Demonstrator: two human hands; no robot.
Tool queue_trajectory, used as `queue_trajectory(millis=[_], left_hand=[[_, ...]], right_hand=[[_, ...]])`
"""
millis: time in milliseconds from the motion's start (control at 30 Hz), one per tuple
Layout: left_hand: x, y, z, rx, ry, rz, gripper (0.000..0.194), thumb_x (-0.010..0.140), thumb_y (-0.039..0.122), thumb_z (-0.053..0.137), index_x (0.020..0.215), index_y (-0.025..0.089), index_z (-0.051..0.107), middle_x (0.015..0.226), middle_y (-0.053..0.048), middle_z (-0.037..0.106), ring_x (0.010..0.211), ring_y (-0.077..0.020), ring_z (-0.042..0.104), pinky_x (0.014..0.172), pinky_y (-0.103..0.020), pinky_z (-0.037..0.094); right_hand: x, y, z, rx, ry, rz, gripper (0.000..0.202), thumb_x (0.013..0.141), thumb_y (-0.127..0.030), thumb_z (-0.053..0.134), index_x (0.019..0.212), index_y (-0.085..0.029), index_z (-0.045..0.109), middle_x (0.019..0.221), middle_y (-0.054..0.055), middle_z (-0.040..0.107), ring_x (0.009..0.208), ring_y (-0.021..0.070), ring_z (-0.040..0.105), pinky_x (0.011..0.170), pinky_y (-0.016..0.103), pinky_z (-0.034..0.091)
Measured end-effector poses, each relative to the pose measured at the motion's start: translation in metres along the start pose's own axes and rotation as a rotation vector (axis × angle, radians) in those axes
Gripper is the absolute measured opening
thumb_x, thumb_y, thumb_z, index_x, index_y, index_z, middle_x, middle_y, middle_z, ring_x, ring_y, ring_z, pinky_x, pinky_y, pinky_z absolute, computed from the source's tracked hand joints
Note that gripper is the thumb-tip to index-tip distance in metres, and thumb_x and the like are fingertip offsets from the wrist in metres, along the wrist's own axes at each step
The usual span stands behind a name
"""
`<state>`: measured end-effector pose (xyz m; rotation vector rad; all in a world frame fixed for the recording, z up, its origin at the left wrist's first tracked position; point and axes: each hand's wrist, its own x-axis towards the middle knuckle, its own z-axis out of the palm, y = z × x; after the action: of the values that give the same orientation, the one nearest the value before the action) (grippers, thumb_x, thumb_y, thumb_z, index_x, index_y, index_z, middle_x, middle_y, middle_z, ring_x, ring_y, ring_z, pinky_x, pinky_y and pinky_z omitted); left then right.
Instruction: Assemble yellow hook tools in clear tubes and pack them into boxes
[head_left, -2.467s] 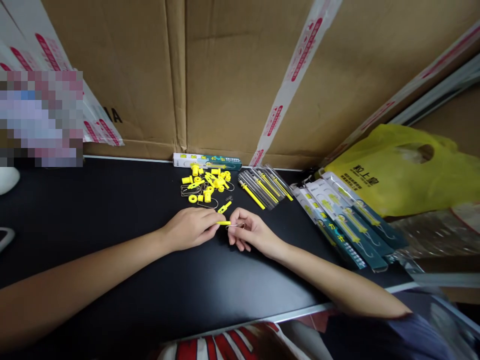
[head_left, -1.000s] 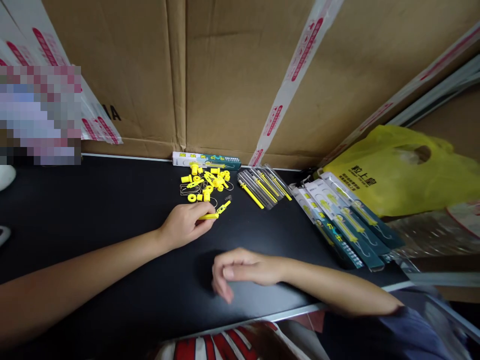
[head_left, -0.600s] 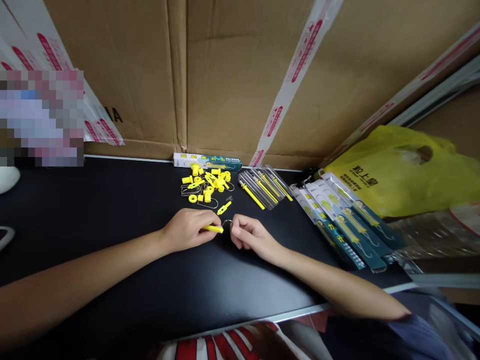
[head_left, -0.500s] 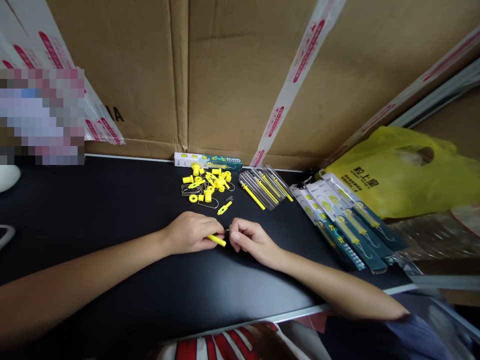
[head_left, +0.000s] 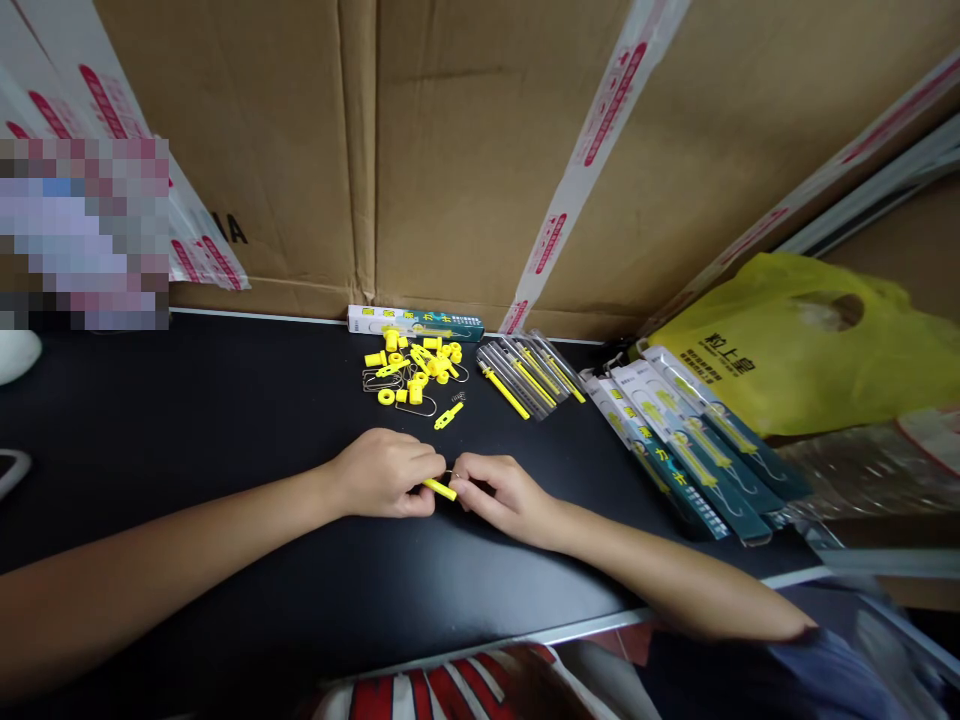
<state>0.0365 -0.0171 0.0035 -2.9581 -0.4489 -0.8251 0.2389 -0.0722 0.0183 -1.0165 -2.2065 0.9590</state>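
My left hand is closed, with a yellow plastic rod sticking out between thumb and fingers. Close beside it, my right hand pinches a thin metal wire that spans the small gap between both hands. The wire's ends are hidden in the fingers. Beyond the hands lie a slotted yellow plastic piece and a small coil spring. Further back is a pile of yellow plastic parts, mixed with metal hooks.
Several clear tubes with yellow rods lie right of the pile. A printed box rests against the tall cardboard. Packaged spring scales and a yellow plastic bag occupy the right. A white rounded object sits far left.
Both hands have shifted slightly and turned a little at the wrists. The yellow rod has moved slightly right and down and shows less of its length. Everything on the table stays put.
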Motion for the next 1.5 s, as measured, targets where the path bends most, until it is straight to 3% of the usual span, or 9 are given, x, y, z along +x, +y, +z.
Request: queue_trajectory(millis=[200,433,600,700,800,1100,1367,1500], left_hand=[[-0.001,-0.002,-0.001,0.042,-0.018,0.031,0.012,0.077,0.017,0.045,0.066,0.021,0.047,0.057,0.003,0.055,0.052,-0.0139,0.053,0.050,-0.027,0.034],[-0.002,0.000,0.000,-0.031,-0.171,0.081,0.012,0.082,0.023,0.049,0.071,0.020,0.049,0.063,0.001,0.059,0.056,-0.0145,0.056,0.049,-0.027,0.033],[0.005,0.000,-0.013,-0.219,-0.268,-0.193,0.012,0.082,0.031,0.052,0.088,0.021,0.052,0.065,0.004,0.060,0.058,-0.0144,0.059,0.053,-0.025,0.035],[0.011,-0.004,-0.020,-0.300,-0.277,-0.369,0.016,0.093,0.028,0.036,0.095,0.021,0.049,0.073,0.003,0.062,0.065,-0.0144,0.061,0.058,-0.024,0.037],[0.013,-0.005,-0.021,-0.304,-0.270,-0.450,0.021,0.097,0.029,0.029,0.095,0.021,0.048,0.079,0.001,0.063,0.069,-0.0154,0.062,0.061,-0.025,0.039],[0.012,0.003,-0.018,-0.308,-0.309,-0.361,0.015,0.094,0.022,0.035,0.096,0.020,0.050,0.077,0.000,0.064,0.067,-0.0155,0.063,0.059,-0.024,0.038],[0.013,0.004,-0.021,-0.411,-0.231,-0.324,0.013,0.092,0.020,0.036,0.092,0.019,0.049,0.078,0.001,0.061,0.067,-0.0132,0.059,0.061,-0.023,0.039],[0.011,0.004,-0.025,-0.435,-0.274,-0.262,0.013,0.089,0.022,0.038,0.096,0.019,0.049,0.067,0.004,0.054,0.058,-0.0129,0.053,0.057,-0.023,0.036]], right_hand=[[0.001,0.002,-0.001,-0.057,0.032,-0.018,0.025,0.096,-0.028,0.041,0.073,-0.019,0.046,0.065,-0.002,0.048,0.058,0.0101,0.045,0.058,0.022,0.035],[0.000,0.000,0.001,-0.071,-0.011,0.039,0.025,0.096,-0.031,0.041,0.076,-0.019,0.050,0.065,-0.002,0.050,0.057,0.0099,0.046,0.058,0.022,0.035],[0.003,0.003,-0.006,0.077,0.033,0.130,0.031,0.097,-0.036,0.041,0.073,-0.018,0.051,0.063,-0.002,0.053,0.059,0.0101,0.049,0.061,0.022,0.038],[0.004,0.004,-0.010,0.239,0.075,0.197,0.035,0.096,-0.040,0.041,0.072,-0.017,0.052,0.060,-0.002,0.054,0.056,0.0093,0.046,0.058,0.022,0.037],[0.006,0.006,-0.010,0.429,0.066,0.260,0.037,0.094,-0.046,0.043,0.072,-0.017,0.050,0.056,-0.003,0.054,0.047,0.0072,0.038,0.048,0.021,0.031],[0.009,0.009,-0.007,0.724,0.072,0.386,0.037,0.088,-0.051,0.049,0.075,-0.016,0.053,0.048,-0.005,0.055,0.035,0.0041,0.029,0.036,0.018,0.019],[0.008,0.008,-0.006,0.691,0.125,0.393,0.036,0.087,-0.048,0.052,0.074,-0.015,0.056,0.047,-0.005,0.053,0.034,0.0031,0.030,0.036,0.017,0.019],[0.009,0.008,-0.006,0.738,0.119,0.417,0.036,0.087,-0.049,0.052,0.074,-0.015,0.056,0.046,-0.006,0.053,0.033,0.0028,0.028,0.035,0.017,0.017]])
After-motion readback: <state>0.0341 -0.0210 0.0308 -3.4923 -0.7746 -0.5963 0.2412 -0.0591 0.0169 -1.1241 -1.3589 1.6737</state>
